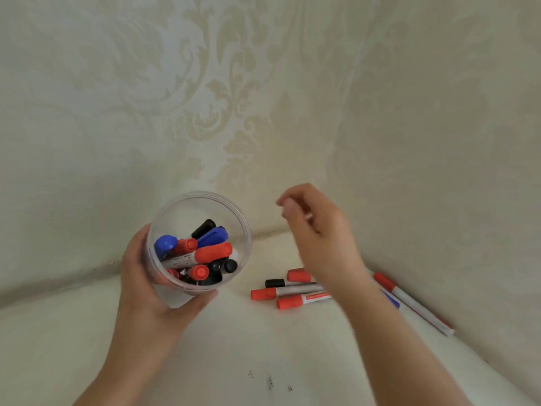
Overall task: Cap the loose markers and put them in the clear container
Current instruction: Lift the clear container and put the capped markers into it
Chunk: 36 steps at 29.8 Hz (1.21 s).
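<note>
Left of centre in the frame, the left hand [146,285] grips the clear container [199,241] from below and behind, fingers curled round its wall, its open mouth tilted toward the camera. Inside it stand capped markers with red, blue and black caps. The right hand [319,238] hovers to the right of the container, apart from it, blurred; its fingers look loosely curled and appear to hold nothing. Beneath that hand, on the pale counter [263,347], lie the loose markers [292,293], capped in red and black, with another red-capped marker [409,303] near the patterned wall [263,83] at right.
</note>
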Tool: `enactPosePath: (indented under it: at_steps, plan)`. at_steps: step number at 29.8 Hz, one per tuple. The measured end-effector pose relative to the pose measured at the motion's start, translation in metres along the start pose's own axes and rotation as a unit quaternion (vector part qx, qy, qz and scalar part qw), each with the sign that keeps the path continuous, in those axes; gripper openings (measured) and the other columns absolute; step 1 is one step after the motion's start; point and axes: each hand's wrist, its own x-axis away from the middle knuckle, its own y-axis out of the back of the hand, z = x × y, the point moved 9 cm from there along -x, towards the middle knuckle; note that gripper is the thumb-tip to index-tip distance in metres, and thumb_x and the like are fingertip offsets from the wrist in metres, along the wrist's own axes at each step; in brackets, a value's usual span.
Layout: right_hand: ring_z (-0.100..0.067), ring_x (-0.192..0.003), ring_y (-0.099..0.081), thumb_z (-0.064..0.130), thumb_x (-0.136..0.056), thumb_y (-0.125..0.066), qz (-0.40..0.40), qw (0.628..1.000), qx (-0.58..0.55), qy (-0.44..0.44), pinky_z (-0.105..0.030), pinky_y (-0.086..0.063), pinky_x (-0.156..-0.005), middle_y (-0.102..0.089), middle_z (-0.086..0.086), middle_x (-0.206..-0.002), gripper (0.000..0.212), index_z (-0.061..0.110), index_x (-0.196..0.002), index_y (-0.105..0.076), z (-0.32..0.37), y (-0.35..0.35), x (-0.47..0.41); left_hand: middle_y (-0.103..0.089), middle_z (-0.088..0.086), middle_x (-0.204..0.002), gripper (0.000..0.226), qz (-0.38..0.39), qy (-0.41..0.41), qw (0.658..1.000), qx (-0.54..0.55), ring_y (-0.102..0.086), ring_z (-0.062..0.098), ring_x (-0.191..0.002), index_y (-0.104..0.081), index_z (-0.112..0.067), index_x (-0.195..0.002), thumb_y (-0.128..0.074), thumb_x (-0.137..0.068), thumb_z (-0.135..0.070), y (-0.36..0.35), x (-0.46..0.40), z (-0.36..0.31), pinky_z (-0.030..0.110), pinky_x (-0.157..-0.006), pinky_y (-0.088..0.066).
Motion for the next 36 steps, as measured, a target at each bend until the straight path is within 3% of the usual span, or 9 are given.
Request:
enactPosePath:
  at_steps: [5, 9, 15, 19, 22, 25, 28, 31, 36]
  plan:
    - [-0.013, -0.099, -0.05, 0.022, -0.088, -0.051, 0.307, 0.884, 0.335, -0.106, -0.026, -0.042, -0.085, -0.054, 0.004, -0.106, 0.03, 0.023, -0.118, -0.054, -0.119, -0.009, 0.037, -0.049, -0.006, -0.131, 0.102, -0.003, 0.017, 1.0, -0.008, -0.052, 0.003, -0.115, -0.024, -0.053, -0.127, -0.078, -0.041, -0.045, 0.002, -0.001, 0.005, 0.022, -0.097, -0.041]
    - [-0.016, -0.109, -0.043, 0.026, -0.082, -0.056, 0.362, 0.851, 0.379, -0.028, -0.025, -0.036, -0.089, -0.048, 0.003, -0.119, 0.052, 0.027, -0.132, -0.04, -0.134, -0.022, 0.063, -0.053, -0.01, -0.125, 0.104, 0.01, 0.003, 1.0, -0.001, -0.053, 0.012, -0.117, -0.026, -0.042, -0.132, -0.08, -0.044, -0.042, -0.002, -0.001, 0.007, 0.044, -0.102, -0.04]
    - [-0.019, -0.087, -0.046, 0.024, -0.077, -0.055, 0.404, 0.808, 0.425, 0.046, -0.029, -0.029, -0.07, -0.054, 0.0, -0.101, 0.021, 0.017, -0.091, -0.042, -0.118, -0.043, 0.076, -0.052, -0.005, -0.128, 0.106, 0.014, 0.004, 1.0, -0.02, -0.052, 0.016, -0.119, -0.024, -0.039, -0.135, -0.08, -0.046, -0.042, -0.001, 0.0, 0.012, 0.045, -0.1, -0.041]
    - [-0.005, -0.06, -0.036, 0.019, -0.081, -0.051, 0.433, 0.824, 0.363, -0.033, -0.022, -0.029, -0.054, -0.039, 0.012, -0.07, 0.023, 0.026, -0.071, -0.032, -0.125, -0.045, 0.085, -0.05, -0.003, -0.13, 0.107, 0.013, 0.007, 1.0, -0.027, -0.052, 0.017, -0.119, -0.024, -0.036, -0.136, -0.081, -0.046, -0.042, 0.0, 0.0, 0.012, 0.051, -0.101, -0.04]
    - [-0.003, -0.058, -0.042, 0.018, -0.081, -0.05, 0.329, 0.896, 0.28, -0.101, -0.022, -0.035, -0.053, -0.046, 0.011, -0.069, 0.009, 0.022, -0.085, -0.043, -0.119, -0.026, 0.07, -0.05, 0.001, -0.131, 0.106, 0.017, 0.008, 0.999, -0.031, -0.052, 0.02, -0.12, -0.026, -0.031, -0.136, -0.082, -0.047, -0.043, 0.0, -0.001, 0.013, 0.053, -0.099, -0.04]
    - [-0.009, -0.045, -0.039, 0.016, -0.082, -0.056, 0.071, 0.977, 0.07, -0.188, -0.026, -0.037, -0.046, -0.043, 0.001, -0.056, 0.015, 0.008, -0.075, -0.045, -0.093, 0.026, 0.037, -0.05, 0.001, -0.131, 0.106, 0.017, 0.008, 0.999, -0.037, -0.052, 0.019, -0.118, -0.025, -0.031, -0.137, -0.081, -0.048, -0.043, -0.001, 0.0, 0.01, 0.051, -0.099, -0.041]
    - [-0.018, -0.048, -0.046, 0.016, -0.082, -0.055, -0.079, 0.966, -0.179, -0.168, -0.034, -0.043, -0.051, -0.048, -0.004, -0.053, 0.02, 0.008, -0.067, -0.047, -0.046, 0.058, 0.015, -0.049, -0.002, -0.132, 0.105, 0.015, 0.007, 0.999, -0.044, -0.053, 0.017, -0.118, -0.025, -0.034, -0.136, -0.08, -0.047, -0.045, -0.002, 0.001, 0.009, 0.045, -0.098, -0.044]
    - [-0.019, -0.043, -0.045, 0.019, -0.085, -0.047, -0.109, 0.899, -0.402, -0.138, -0.03, -0.047, -0.048, -0.047, -0.003, -0.048, 0.025, 0.017, -0.061, -0.05, -0.003, 0.054, 0.002, -0.049, -0.002, -0.13, 0.102, 0.02, 0.01, 1.0, -0.012, -0.053, 0.019, -0.118, -0.027, -0.033, -0.135, -0.081, -0.049, -0.045, -0.004, 0.001, 0.009, 0.044, -0.098, -0.043]
    - [-0.012, -0.057, -0.059, 0.023, -0.08, -0.048, -0.082, 0.894, -0.441, -0.024, -0.033, -0.053, -0.065, -0.054, 0.005, -0.056, 0.024, 0.026, -0.059, -0.057, 0.056, 0.01, -0.001, -0.05, -0.001, -0.128, 0.103, 0.024, -0.002, 0.999, -0.036, -0.053, 0.017, -0.117, -0.027, -0.035, -0.135, -0.082, -0.049, -0.043, -0.005, 0.002, 0.004, 0.047, -0.098, -0.043]
